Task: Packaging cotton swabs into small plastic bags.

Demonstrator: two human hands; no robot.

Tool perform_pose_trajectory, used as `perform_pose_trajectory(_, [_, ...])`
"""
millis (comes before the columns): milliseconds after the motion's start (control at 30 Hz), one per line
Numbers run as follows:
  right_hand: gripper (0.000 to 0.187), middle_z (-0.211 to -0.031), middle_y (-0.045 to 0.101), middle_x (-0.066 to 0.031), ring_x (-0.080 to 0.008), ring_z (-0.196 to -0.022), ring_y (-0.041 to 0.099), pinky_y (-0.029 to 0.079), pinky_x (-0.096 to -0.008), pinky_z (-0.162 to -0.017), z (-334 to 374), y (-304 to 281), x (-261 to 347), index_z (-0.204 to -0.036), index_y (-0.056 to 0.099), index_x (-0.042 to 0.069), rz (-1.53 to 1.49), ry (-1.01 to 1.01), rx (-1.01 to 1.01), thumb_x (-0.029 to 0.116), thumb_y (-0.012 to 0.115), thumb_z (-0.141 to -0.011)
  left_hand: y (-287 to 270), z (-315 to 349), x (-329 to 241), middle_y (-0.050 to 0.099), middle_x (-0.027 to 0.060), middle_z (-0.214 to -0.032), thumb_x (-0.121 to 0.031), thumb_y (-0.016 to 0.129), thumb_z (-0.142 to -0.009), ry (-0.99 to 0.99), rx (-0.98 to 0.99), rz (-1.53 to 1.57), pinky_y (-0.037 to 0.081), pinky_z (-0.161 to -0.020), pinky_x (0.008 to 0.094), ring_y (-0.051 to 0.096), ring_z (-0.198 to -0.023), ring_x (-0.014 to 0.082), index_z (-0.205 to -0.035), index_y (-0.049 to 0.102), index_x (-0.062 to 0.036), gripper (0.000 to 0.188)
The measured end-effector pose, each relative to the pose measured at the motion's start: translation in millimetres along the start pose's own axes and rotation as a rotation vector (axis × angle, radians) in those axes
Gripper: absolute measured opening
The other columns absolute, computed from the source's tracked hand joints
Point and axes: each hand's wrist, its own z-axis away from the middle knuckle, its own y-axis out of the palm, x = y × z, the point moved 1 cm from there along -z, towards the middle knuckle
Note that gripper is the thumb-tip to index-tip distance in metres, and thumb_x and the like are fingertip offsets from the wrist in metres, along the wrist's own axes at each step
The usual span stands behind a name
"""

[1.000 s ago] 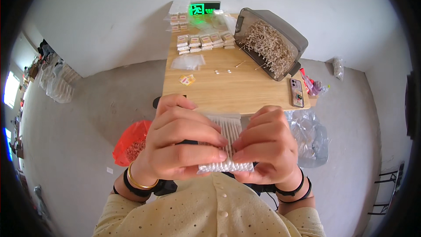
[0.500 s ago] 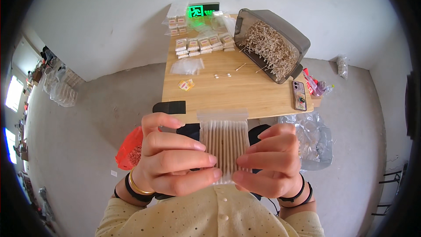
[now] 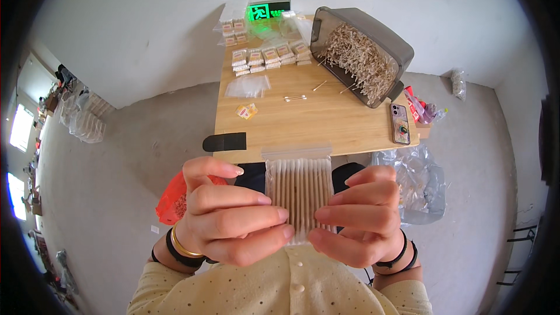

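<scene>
Between both hands, in front of my chest, is a clear zip bag of cotton swabs (image 3: 298, 189), its swabs lined up side by side and its zip edge pointing away from me. My left hand (image 3: 230, 213) is closed on the bag's left side, with the index finger raised off it. My right hand (image 3: 363, 213) grips the right side, fingertips pressed on the front. The thumbs are hidden behind the bag. On the table (image 3: 326, 131) beyond lie a few loose swabs (image 3: 295, 98), small yellow-and-white cards (image 3: 246, 111) and empty clear bags (image 3: 248, 86).
A grey bin (image 3: 402, 49) tipped on its side holds many swabs at the back right. Filled packs (image 3: 271, 55) sit stacked at the back left, near a lit green sign (image 3: 259, 12). A phone (image 3: 400, 123) lies at the right edge. Below are a red bag (image 3: 170, 201) and a plastic-lined bin (image 3: 429, 192).
Both hands keep the same hold on the swab bag, with barely any movement. The view has shifted slightly, so the table and its things sit a little differently.
</scene>
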Motion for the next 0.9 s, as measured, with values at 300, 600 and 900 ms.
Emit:
perform_pose_trajectory(300, [0.03, -0.102, 0.068, 0.0063, -0.0149, -0.088, 0.057, 0.047, -0.031, -0.076, 1, -2, -2, -0.09, 0.07, 0.026, -0.006, 0.017, 0.021, 0.012, 0.079, -0.065, -2, -2, 0, 0.066, -0.0143, -0.098, -0.017, 0.082, -0.076, 0.014, 0.033, -0.022, 0.042, -0.095, 0.038, 0.058, -0.09, 0.0073, -0.094, 0.066, -0.0282, 0.027])
perform_pose_trajectory(600, [0.029, -0.102, 0.066, 0.0067, -0.0139, -0.089, 0.058, 0.048, -0.0307, -0.076, -1, -1, 1, -0.094, 0.071, 0.025, -0.013, 0.031, 0.039, 0.013, 0.077, -0.068, -3, -4, -2, 0.065, -0.0146, -0.095, -0.02, 0.082, -0.078, -0.018, 0.02, -0.002, 0.042, -0.096, 0.0375, 0.056, -0.087, 0.0062, -0.092, 0.069, -0.0282, 0.021])
perform_pose_trajectory(900, [0.028, -0.101, 0.066, 0.0065, -0.0135, -0.089, 0.059, 0.048, -0.0306, -0.077, -4, 3, 8, -0.093, 0.071, 0.024, -0.018, 0.0, 0.024, 0.014, 0.075, -0.067, -8, 2, -2, 0.064, -0.0149, -0.095, -0.02, 0.081, -0.079, 0.021, 0.009, 0.01, 0.042, -0.094, 0.0366, 0.056, -0.088, 0.006, -0.095, 0.069, -0.0285, 0.022])
